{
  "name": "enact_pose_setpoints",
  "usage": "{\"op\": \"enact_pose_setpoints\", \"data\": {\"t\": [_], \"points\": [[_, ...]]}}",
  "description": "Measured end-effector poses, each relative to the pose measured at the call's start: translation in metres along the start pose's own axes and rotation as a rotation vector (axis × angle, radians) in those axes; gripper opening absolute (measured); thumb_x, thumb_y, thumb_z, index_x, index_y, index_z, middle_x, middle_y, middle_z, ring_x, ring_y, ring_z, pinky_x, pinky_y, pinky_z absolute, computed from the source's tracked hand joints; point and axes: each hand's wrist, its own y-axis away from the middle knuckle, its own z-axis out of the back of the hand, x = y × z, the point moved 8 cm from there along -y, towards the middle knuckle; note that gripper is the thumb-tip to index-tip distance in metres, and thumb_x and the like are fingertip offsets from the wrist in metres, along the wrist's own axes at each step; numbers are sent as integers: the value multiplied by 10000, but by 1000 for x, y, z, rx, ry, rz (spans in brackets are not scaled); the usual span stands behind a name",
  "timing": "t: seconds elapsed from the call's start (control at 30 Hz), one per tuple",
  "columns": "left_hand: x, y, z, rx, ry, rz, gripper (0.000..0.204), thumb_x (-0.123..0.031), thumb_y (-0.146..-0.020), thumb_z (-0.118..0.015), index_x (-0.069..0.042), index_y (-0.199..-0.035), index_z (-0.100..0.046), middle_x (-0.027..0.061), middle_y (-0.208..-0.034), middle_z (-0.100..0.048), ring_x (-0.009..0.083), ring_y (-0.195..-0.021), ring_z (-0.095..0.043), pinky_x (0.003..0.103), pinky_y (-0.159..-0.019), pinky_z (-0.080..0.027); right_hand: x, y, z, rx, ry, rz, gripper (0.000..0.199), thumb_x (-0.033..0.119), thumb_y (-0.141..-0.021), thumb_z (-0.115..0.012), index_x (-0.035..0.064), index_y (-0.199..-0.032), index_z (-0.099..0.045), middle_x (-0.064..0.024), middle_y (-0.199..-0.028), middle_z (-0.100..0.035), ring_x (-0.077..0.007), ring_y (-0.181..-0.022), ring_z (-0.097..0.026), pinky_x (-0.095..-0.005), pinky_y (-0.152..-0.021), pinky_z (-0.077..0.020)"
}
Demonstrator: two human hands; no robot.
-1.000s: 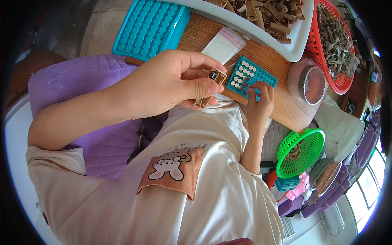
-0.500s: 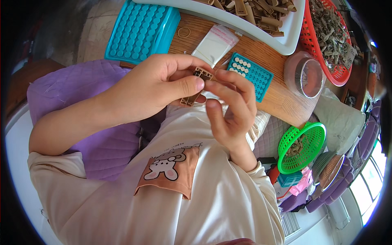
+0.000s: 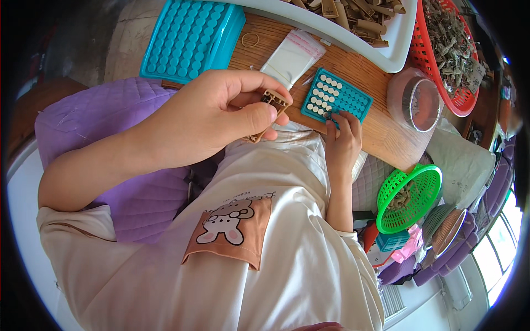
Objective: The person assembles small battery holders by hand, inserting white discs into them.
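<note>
My left hand [image 3: 221,113] is closed around a brown plastic part [image 3: 276,99], held above my lap, with the thumb pressed along its side. The part has an open, boxy end; the fingers hide its middle. On the right, my right hand [image 3: 343,140] reaches to the near edge of a small teal tray [image 3: 358,102]. Its fingertips are drawn together by the last row of small white round pieces [image 3: 320,101]. Whatever those fingertips pinch, if anything, is too small to make out. The tray's right part shows bare round slots.
A larger teal tray [image 3: 182,41] with round slots, clear plastic bags [image 3: 292,55] and a rubber band [image 3: 250,39] lie on the wooden table [image 3: 386,132]. Beyond stands a white bin [image 3: 353,41] of brown parts. A red basket [image 3: 461,99], clear round container [image 3: 400,94] and green basket [image 3: 381,218] are rightward.
My right hand has left the brown part and moved right to the small tray. More of the tray's white pieces now show. My left hand keeps its hold, almost unmoved.
</note>
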Motion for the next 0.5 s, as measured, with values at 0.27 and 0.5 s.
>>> {"op": "enact_pose_setpoints", "data": {"t": [0.27,0.5], "points": [[1,-1,-4,38,-15,-2,261,-92,-838,-470,7,-1079,-457,87,-925,-551,106,-794,-541,224,-698,-445,14,-8,23,-134,-255,-69,119,-4,-671,-609,23,-782,-574,-109,-864,-538,-252,-788,-531,-321,-672,-437],[-2,2,-6,37,-79,-38,288,-59,-820,-504,16,-1092,-451,65,-911,-547,93,-803,-532,219,-701,-445,112,-15,72,-366,-509,256,215,-68,-573,-659,4,-757,-576,-110,-828,-532,-223,-749,-538,-285,-623,-448]]}}
